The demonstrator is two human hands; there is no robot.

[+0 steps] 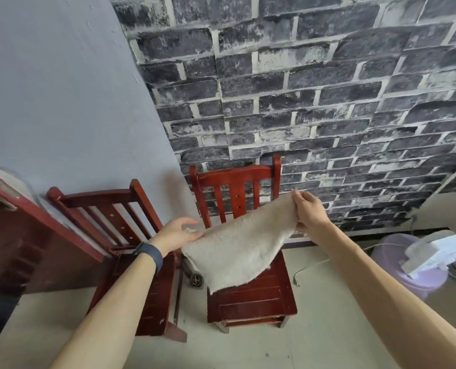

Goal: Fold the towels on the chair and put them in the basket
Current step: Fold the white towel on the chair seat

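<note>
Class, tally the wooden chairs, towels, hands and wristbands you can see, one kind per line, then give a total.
Red wooden chairs: 2
Beige towel: 1
Hands: 2, left hand, right hand
Dark wristband: 1
Total: 6

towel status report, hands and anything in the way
Left hand and right hand each grip a towel edge. Towel held over chair, unfolded. Nothing blocking.

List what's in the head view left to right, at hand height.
Dark red cabinet → left chair → left hand → beige towel, held over the right chair → right hand → lilac basket.
</note>
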